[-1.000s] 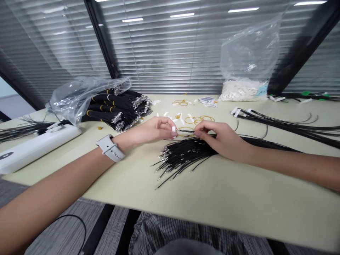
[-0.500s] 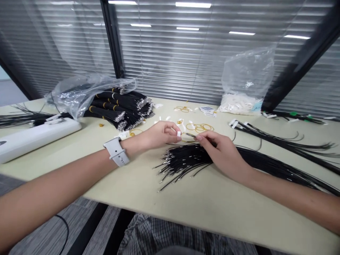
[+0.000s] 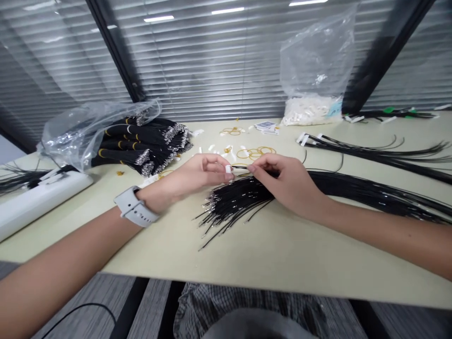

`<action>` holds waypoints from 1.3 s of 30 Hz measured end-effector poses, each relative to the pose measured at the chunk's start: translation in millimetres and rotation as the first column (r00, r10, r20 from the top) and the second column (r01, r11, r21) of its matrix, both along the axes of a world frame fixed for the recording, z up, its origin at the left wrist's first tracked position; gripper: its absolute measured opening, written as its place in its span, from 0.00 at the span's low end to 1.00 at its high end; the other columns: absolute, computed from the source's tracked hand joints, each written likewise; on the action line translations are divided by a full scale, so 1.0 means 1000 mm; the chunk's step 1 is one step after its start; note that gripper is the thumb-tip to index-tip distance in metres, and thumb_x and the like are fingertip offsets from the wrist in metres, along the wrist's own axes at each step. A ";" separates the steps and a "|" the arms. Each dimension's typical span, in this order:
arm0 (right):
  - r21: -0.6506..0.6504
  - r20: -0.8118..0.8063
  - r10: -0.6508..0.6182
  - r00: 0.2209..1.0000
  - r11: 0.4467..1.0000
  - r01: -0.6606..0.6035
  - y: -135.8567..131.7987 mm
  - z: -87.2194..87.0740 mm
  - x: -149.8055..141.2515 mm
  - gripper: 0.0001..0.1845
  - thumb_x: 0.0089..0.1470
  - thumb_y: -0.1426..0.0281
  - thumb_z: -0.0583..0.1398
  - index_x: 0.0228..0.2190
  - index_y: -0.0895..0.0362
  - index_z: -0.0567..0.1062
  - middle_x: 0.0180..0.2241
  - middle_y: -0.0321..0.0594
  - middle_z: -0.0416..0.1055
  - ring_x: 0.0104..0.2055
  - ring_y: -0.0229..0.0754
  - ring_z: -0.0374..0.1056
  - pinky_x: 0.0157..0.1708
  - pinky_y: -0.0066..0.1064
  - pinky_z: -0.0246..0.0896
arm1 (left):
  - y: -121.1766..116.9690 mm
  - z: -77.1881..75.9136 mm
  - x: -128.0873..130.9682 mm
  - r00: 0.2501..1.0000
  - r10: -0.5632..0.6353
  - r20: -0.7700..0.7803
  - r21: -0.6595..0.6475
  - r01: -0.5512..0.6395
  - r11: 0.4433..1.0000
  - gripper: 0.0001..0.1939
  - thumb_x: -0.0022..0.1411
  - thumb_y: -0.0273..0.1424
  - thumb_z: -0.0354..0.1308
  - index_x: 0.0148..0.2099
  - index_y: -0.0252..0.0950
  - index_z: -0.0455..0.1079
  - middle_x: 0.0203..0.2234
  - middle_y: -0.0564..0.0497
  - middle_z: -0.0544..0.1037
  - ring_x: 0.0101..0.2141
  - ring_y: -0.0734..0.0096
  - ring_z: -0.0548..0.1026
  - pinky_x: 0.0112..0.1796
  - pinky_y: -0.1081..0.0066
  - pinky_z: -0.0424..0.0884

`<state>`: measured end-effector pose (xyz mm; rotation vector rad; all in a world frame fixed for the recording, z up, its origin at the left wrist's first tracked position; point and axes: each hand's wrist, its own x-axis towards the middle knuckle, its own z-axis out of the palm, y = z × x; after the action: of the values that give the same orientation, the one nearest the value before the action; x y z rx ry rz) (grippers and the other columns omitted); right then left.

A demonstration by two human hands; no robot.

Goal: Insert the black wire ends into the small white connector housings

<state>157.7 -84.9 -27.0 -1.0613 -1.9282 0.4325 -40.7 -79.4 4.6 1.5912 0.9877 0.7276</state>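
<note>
Between the thumb and fingers of my left hand (image 3: 203,173) is a small white plastic connector (image 3: 229,169). My right hand (image 3: 278,178) pinches a thin black wire (image 3: 240,167) close to its end. The wire's tip meets the connector; how deep it sits inside I cannot tell. Right below both hands lies a thick bundle of black wires (image 3: 233,202) with bare metal tips fanned to the left. The bundle runs under my right hand and wrist toward the right edge.
Yellow rubber bands (image 3: 256,152) and loose white connectors lie behind my hands. A clear bag of white connectors (image 3: 312,110) stands at the back right. Banded black wire bundles (image 3: 148,146) fill a bag on the left. Wires with white connectors (image 3: 353,147) lie right; a white case (image 3: 45,200) lies left.
My hands have come closer together, and the wire's tip now meets the white connector, where a gap showed before. The camera view has tilted down and shifted slightly right.
</note>
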 end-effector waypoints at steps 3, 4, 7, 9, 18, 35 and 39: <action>0.011 -0.008 0.009 1.000 1.000 -0.009 0.000 0.001 0.000 0.11 0.54 0.65 0.55 0.25 0.59 0.71 0.23 0.34 0.67 0.25 0.31 0.58 0.25 0.26 0.51 | 0.002 -0.001 0.000 1.000 -0.006 0.031 -0.034 0.007 0.999 0.06 0.52 0.24 0.61 0.33 0.29 0.66 0.28 0.51 0.74 0.31 0.78 0.72 0.35 0.75 0.65; 0.015 -0.012 0.015 1.000 1.000 -0.015 0.000 0.001 0.000 0.11 0.54 0.66 0.55 0.26 0.59 0.71 0.24 0.34 0.67 0.25 0.31 0.58 0.25 0.26 0.51 | 0.002 -0.001 -0.001 0.999 0.002 0.042 -0.058 0.001 0.998 0.07 0.52 0.24 0.61 0.34 0.29 0.66 0.29 0.51 0.74 0.31 0.78 0.72 0.36 0.76 0.65; 0.021 -0.026 0.029 0.999 0.999 -0.029 0.000 0.001 -0.002 0.10 0.54 0.67 0.55 0.26 0.59 0.70 0.24 0.34 0.67 0.25 0.32 0.58 0.26 0.26 0.51 | 0.003 -0.001 -0.002 0.997 0.058 0.045 -0.141 -0.051 0.989 0.08 0.52 0.23 0.61 0.35 0.30 0.66 0.30 0.51 0.74 0.32 0.78 0.73 0.36 0.76 0.66; 0.017 -0.035 0.032 0.999 0.999 -0.032 0.000 0.001 -0.003 0.10 0.54 0.67 0.54 0.25 0.59 0.70 0.24 0.35 0.67 0.25 0.32 0.59 0.26 0.27 0.51 | 0.003 -0.001 -0.004 0.996 0.077 0.042 -0.164 -0.069 0.984 0.10 0.51 0.24 0.62 0.36 0.31 0.66 0.31 0.51 0.75 0.32 0.77 0.73 0.36 0.76 0.66; 0.003 -0.077 0.054 0.996 0.999 -0.053 0.000 0.000 -0.004 0.11 0.53 0.69 0.53 0.23 0.59 0.68 0.22 0.34 0.66 0.24 0.32 0.59 0.26 0.27 0.52 | 0.003 -0.001 -0.007 0.996 0.084 0.035 -0.181 -0.076 0.981 0.12 0.50 0.26 0.63 0.37 0.33 0.66 0.31 0.51 0.74 0.33 0.78 0.72 0.37 0.76 0.66; -0.057 -0.098 0.078 0.992 0.995 -0.084 -0.002 0.001 -0.006 0.10 0.52 0.68 0.53 0.23 0.59 0.68 0.22 0.34 0.66 0.24 0.32 0.58 0.25 0.27 0.52 | 0.004 -0.003 -0.008 0.994 0.074 0.079 -0.155 -0.061 0.986 0.10 0.49 0.23 0.63 0.36 0.31 0.67 0.31 0.50 0.74 0.33 0.79 0.72 0.36 0.78 0.65; -0.056 -0.110 0.085 0.990 0.994 -0.092 -0.002 0.000 -0.006 0.11 0.53 0.67 0.53 0.23 0.59 0.67 0.20 0.33 0.63 0.23 0.31 0.56 0.24 0.26 0.50 | 0.004 -0.004 -0.008 0.992 0.101 0.073 -0.150 -0.089 0.985 0.13 0.48 0.26 0.65 0.37 0.31 0.67 0.30 0.51 0.74 0.32 0.78 0.72 0.36 0.76 0.65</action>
<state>152.1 -87.1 -26.6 -0.9736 -1.8811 0.5897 -48.8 -75.2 0.6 1.3850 1.0397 0.7612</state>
